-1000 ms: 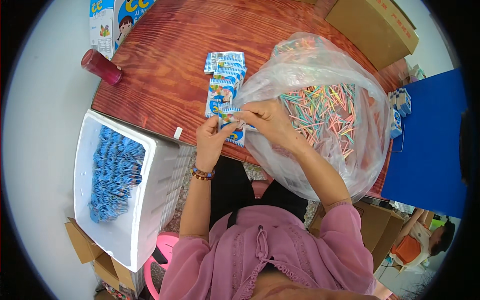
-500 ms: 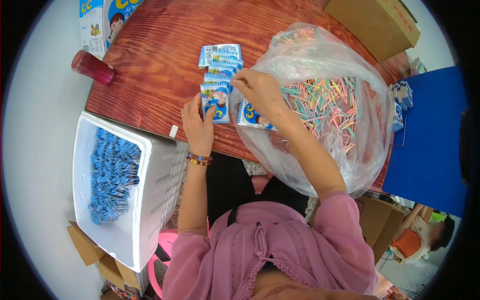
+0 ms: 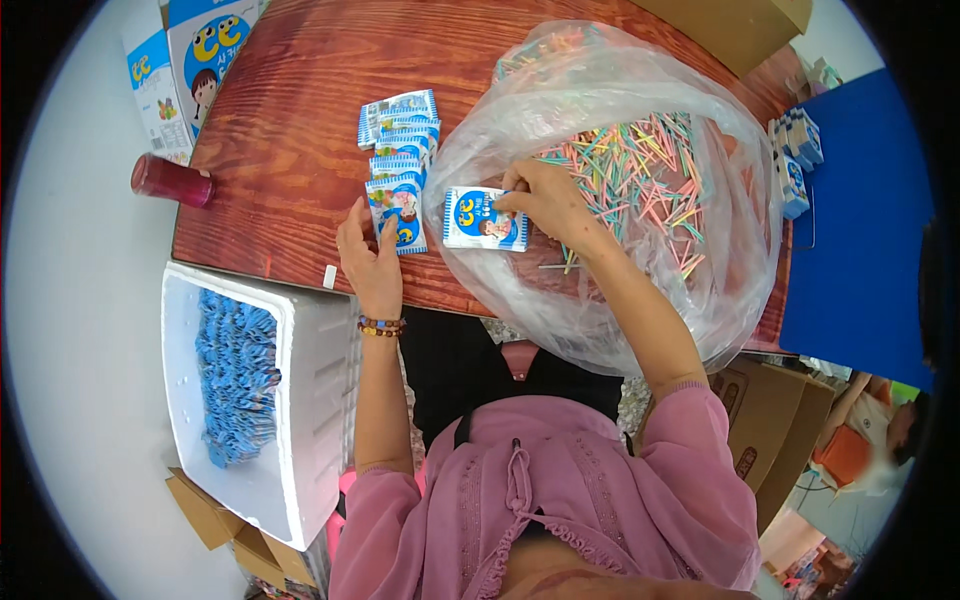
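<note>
Small blue-and-white packets [image 3: 405,146] lie overlapping in a slanting row on the table. My left hand [image 3: 372,270] is at the near end of that row, its thumb over the nearest packet [image 3: 398,198] and its fingers along the left edge. Just to the right, a single packet [image 3: 484,220] is pinched by its right side between the thumb and fingers of my right hand [image 3: 553,205]. That packet is over the near left part of a large clear plastic bag [image 3: 470,140], which spreads around many thin pastel sticks [image 3: 645,185].
A white foam box [image 3: 288,400] full of blue packets stands left of the red-brown wooden table [image 3: 290,130]. A red jar [image 3: 172,182] lies at the left edge. Cardboard boxes [image 3: 715,25] and a blue board [image 3: 860,240] are around; another person [image 3: 862,430] sits at lower right.
My right hand has left the row and now grips the separate packet, drawn flat into view. My left hand stays at the row's near packet. The whole view has shifted slightly.
</note>
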The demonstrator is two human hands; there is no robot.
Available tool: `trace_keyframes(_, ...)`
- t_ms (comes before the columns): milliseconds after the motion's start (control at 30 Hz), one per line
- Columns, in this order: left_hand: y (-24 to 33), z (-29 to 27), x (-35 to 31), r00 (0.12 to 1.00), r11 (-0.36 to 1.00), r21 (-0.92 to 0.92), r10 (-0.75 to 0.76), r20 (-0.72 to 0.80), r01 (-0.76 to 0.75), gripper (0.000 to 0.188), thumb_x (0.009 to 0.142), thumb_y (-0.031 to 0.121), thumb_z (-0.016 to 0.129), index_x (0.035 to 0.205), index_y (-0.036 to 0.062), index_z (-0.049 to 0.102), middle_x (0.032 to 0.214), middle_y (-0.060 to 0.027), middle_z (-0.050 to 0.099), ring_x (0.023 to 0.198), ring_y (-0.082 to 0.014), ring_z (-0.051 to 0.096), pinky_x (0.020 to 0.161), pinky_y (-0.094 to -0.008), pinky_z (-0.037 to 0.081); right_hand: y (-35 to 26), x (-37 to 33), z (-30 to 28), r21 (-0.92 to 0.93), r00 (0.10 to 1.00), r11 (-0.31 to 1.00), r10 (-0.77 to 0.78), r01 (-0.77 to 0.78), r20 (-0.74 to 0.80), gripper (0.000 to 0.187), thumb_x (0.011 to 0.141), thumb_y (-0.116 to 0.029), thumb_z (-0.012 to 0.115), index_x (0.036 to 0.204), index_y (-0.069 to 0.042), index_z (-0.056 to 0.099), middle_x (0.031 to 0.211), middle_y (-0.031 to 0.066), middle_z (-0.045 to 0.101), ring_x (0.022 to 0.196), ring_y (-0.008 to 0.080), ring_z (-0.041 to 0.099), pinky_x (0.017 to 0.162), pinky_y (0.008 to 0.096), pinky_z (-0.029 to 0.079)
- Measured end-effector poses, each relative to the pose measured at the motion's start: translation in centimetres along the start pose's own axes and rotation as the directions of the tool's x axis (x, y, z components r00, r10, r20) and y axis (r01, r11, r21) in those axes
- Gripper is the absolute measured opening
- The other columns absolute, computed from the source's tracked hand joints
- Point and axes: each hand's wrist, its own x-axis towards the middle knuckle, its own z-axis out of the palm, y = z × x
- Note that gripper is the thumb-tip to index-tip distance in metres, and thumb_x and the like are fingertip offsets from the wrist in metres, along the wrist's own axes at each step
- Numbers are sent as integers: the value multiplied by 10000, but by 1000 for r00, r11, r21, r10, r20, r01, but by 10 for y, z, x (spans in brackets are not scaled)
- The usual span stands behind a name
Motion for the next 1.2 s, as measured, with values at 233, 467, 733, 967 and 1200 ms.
trace_keyframes(233,36,13,-8,940,911,237,340,34,-338,414,833,135,689,1214,24,571,1157,-139,566,1119,-320,473,950,-440,357,8,-3,4,-37,969,982,-191,187,-154,94,758,-93,700,787,-45,624,677,91,605,626,226,596,588,338,443)
trace_keyframes(467,64,49,9,821,829,153,475,317,-538,367,775,187,718,1109,68,622,1139,-80,583,1135,-297,456,972,-432,291,2,-6,-4,-176,857,893,-449,415,-253,82,807,-73,655,872,-48,612,743,84,613,675,199,607,594,297,441)
trace_keyframes(733,59,53,17,840,875,98,416,349,-474,202,775,190,737,916,67,662,870,-65,638,802,-224,565,809,-361,329,2,-8,-13,315,998,948,-26,44,-62,104,827,-81,676,903,-23,633,788,62,645,665,189,622,567,306,442)
trace_keyframes(967,65,52,21,814,820,72,547,194,-568,161,800,179,715,910,70,674,864,-71,668,914,-220,593,877,-373,321,9,-2,-13,-59,750,853,-487,518,-448,107,848,-97,669,930,-37,701,819,36,671,726,154,626,613,271,474)
trace_keyframes(1200,95,57,5,929,769,-600,20,369,222,103,863,73,694,930,-5,680,815,10,653,723,-32,557,616,-189,425,-13,-30,-39,653,996,754,-14,66,-84,89,861,-79,681,918,-16,704,779,-19,654,695,43,560,623,207,447)
